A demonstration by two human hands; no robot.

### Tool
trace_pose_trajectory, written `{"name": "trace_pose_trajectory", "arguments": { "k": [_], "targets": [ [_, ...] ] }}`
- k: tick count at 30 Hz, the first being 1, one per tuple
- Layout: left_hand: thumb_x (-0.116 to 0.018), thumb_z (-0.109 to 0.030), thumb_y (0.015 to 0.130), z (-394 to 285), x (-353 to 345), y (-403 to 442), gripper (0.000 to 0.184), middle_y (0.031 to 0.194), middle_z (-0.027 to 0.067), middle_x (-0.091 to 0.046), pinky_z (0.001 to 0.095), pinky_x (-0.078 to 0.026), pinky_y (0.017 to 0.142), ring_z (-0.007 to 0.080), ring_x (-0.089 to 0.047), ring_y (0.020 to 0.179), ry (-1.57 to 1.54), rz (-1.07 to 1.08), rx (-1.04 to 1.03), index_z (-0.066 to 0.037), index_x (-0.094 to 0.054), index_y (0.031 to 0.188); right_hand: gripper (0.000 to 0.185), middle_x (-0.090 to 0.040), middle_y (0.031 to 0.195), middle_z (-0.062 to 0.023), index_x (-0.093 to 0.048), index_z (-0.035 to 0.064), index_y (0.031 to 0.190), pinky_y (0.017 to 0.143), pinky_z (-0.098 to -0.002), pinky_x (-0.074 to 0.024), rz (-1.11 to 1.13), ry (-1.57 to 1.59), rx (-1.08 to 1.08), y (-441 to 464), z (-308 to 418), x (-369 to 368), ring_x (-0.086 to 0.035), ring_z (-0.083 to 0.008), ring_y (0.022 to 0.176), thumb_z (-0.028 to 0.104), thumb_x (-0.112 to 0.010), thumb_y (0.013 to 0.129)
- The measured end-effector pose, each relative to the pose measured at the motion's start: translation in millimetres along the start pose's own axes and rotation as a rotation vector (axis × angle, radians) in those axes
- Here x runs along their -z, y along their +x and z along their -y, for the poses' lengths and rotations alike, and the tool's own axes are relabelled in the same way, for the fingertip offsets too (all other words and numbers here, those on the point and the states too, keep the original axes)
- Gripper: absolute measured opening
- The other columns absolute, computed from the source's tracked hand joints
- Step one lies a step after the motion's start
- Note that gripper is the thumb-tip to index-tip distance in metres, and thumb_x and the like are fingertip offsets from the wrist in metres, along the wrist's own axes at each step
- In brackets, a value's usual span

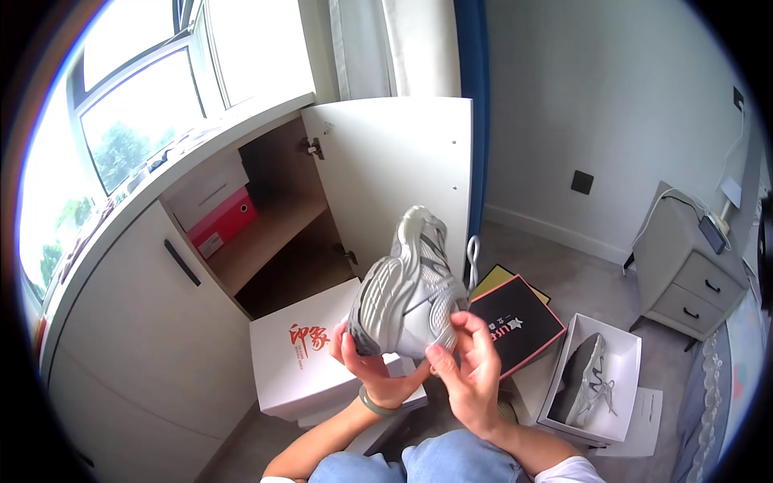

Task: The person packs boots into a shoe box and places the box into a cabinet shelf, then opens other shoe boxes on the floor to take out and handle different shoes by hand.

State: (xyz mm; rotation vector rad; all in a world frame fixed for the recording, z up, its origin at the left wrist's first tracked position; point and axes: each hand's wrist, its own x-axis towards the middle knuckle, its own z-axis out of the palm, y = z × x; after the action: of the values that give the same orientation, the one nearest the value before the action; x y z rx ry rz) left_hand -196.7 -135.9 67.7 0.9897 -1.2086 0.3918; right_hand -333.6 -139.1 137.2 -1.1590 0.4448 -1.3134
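Observation:
A grey and white sneaker (415, 290) with a chunky sole is held up in front of me, tilted with its toe pointing up and away. My left hand (374, 370) wraps round the sole near the heel from the left. At the right side of the heel, my right hand (471, 370) pinches the shoe between thumb and fingers. A lace loop sticks out on the sneaker's right. Below and to the right, a matching-looking shoe (586, 378) lies on its side in an open white shoebox (632, 386).
A white box with red lettering (282, 354) stands by the open cabinet door (394, 153). Inside the cabinet, a pink-red box (229, 225) sits on a shelf. A black shoebox lid (515, 322) lies right of centre. A grey nightstand (688, 266) stands at the right wall.

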Motion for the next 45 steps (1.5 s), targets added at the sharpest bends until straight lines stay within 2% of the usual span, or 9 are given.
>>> {"name": "trace_pose_trajectory", "arguments": {
  "k": [3,8,10,12,20,28,29,36,45],
  "targets": [
    [-0.094,-0.031,0.051,-5.3,6.8,4.9,0.127,0.141,0.0183,-0.015,0.0474,-0.032,0.106,0.0351,-0.026,0.132,-0.026,0.083,-0.177,-0.007,-0.013,0.146,0.04,-0.058,0.109,-0.0073,-0.045,-0.003,0.125,0.084,-0.0219,-0.0431,0.075,0.012,0.139,0.9,4.1,13.3,-0.053,-0.0083,0.092,-0.001,-0.064,0.09],
    [-0.032,-0.059,0.096,-0.9,3.3,27.2,0.076,0.139,0.0166,-0.047,0.0424,-0.035,0.109,0.0285,-0.049,0.127,-0.814,0.321,0.609,-0.001,-0.026,0.146,0.04,-0.055,0.108,-0.0072,-0.043,0.0002,0.123,0.08,-0.021,-0.0427,0.233,-0.094,0.253,5.0,10.3,36.6,-0.05,-0.008,0.091,-0.002,-0.063,0.089],
    [-0.032,-0.061,0.096,-3.9,12.6,33.0,0.077,0.144,0.0168,-0.044,0.0454,-0.032,0.112,0.03,-0.046,0.131,-1.433,0.496,1.292,-0.002,-0.031,0.146,0.043,-0.054,0.106,-0.0104,-0.044,0.003,0.122,0.076,-0.0219,-0.0444,0.415,-0.424,0.433,11.1,11.3,45.8,-0.051,-0.0115,0.091,-0.006,-0.065,0.086],
    [-0.047,-0.053,0.094,11.6,17.2,24.0,0.075,0.143,0.0171,-0.047,0.0462,-0.035,0.111,0.0321,-0.049,0.129,-1.301,0.524,1.402,-0.001,-0.032,0.146,0.045,-0.054,0.106,-0.0139,-0.047,0.0035,0.118,0.077,-0.0244,-0.0466,0.573,-0.683,0.546,18.0,16.9,49.5,-0.052,-0.019,0.091,-0.008,-0.069,0.08],
    [-0.066,-0.001,0.065,60.5,33.1,33.6,0.091,0.136,0.0159,-0.05,0.041,-0.037,0.11,0.0294,-0.05,0.126,-1.305,0.48,1.14,0.001,-0.025,0.146,0.031,-0.064,0.102,-0.0081,-0.069,0.0092,0.097,0.093,-0.0404,-0.0377,0.419,-0.977,0.565,57.5,5.0,34.5,-0.048,-0.028,0.106,0.012,-0.08,0.068],
    [-0.068,-0.037,0.089,67.0,28.2,18.6,0.081,0.148,0.0077,-0.035,0.0451,-0.033,0.111,0.0254,-0.037,0.136,-1.217,-0.016,1.241,-0.012,-0.02,0.15,0.022,-0.057,0.113,-0.0171,-0.064,0.0003,0.095,0.098,-0.0446,-0.0317,0.552,-0.918,0.607,93.1,-35.2,4.8,-0.045,-0.0333,0.109,0.014,-0.061,0.077],
    [-0.054,-0.043,0.097,65.1,24.8,17.2,0.058,0.137,0.0091,-0.052,0.0432,-0.036,0.109,0.0244,-0.048,0.127,-1.118,-0.035,1.18,-0.006,-0.042,0.14,0.024,-0.057,0.114,-0.0183,-0.061,-0.0015,0.093,0.099,-0.0442,-0.0301,0.528,-0.907,0.565,92.9,-42.3,4.9,-0.043,-0.0333,0.111,0.018,-0.056,0.081],
    [-0.063,-0.032,0.093,55.6,24.9,26.0,0.071,0.142,0.0096,-0.042,0.0427,-0.042,0.105,0.0239,-0.047,0.127,-1.184,0.014,1.339,-0.008,-0.023,0.146,0.027,-0.06,0.108,-0.015,-0.063,-0.0019,0.092,0.097,-0.0407,-0.0301,0.445,-0.744,0.4,80.0,-52.5,16.1,-0.044,-0.0307,0.109,0.02,-0.048,0.086],
    [-0.057,-0.042,0.095,44.0,20.3,33.7,0.051,0.124,0.0055,-0.061,0.0403,-0.046,0.101,0.0202,-0.059,0.114,-1.149,0.05,1.471,-0.008,-0.051,0.132,0.018,-0.063,0.082,-0.0045,-0.067,0.0041,0.08,0.089,-0.0379,-0.0343,0.349,-0.803,0.419,75.7,-51.2,21.8,-0.046,-0.0258,0.093,0.018,-0.056,0.081]
  ]
}}
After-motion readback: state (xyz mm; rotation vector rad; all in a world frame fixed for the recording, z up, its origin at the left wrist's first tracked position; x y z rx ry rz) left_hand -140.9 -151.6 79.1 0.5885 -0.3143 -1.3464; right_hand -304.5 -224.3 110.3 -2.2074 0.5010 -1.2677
